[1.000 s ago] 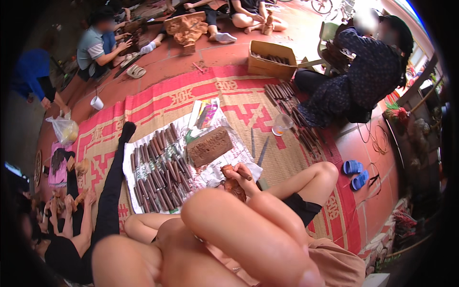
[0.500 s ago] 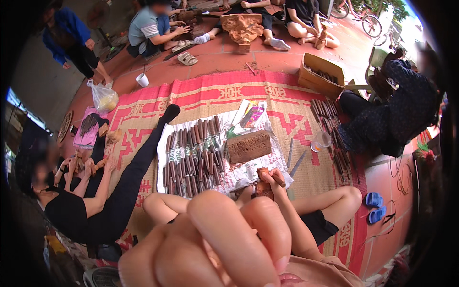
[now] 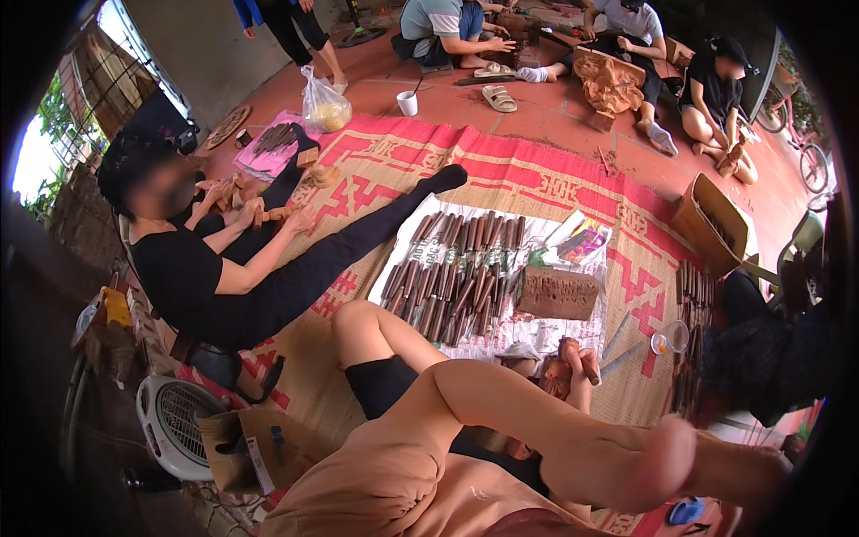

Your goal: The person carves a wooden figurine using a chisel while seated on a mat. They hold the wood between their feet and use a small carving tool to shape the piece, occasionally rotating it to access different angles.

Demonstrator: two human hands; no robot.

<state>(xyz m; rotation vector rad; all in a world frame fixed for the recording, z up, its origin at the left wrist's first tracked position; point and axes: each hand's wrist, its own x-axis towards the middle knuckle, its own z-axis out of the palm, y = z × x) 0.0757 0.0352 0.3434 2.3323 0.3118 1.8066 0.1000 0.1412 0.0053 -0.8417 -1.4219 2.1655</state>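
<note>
The right hand (image 3: 583, 360) sits just past the person's raised leg (image 3: 573, 438), its fingers clenched around a small brown carving (image 3: 555, 376). The left hand is not visible; the leg seems to cover it, so I cannot tell its grip. The carving is held low, just above the near edge of the white cloth (image 3: 537, 336).

As for progress, the carving already looks rounded and shaped rather than a raw block, so the rough cutting seems done. It is too small and too covered to judge how much finer cutting is left. A wood block (image 3: 559, 294) lies on the cloth beyond the hand and appears carved only on its top face. The rows of chisels (image 3: 465, 277) lie in order, none visibly in the hand.

Room is tight. The leg bars the near side, and the chisels lie close ahead and to the left. A clear cup (image 3: 669, 338) stands near on the right, with more chisels (image 3: 693, 304) just beyond it. A person in black (image 3: 206, 277) stretches their legs along the mat (image 3: 537, 179) on the left, up to the cloth's far corner. The freest space is the strip of cloth between the hand and the block. A cardboard box (image 3: 716, 224) stands well apart, at the mat's far right.
</note>
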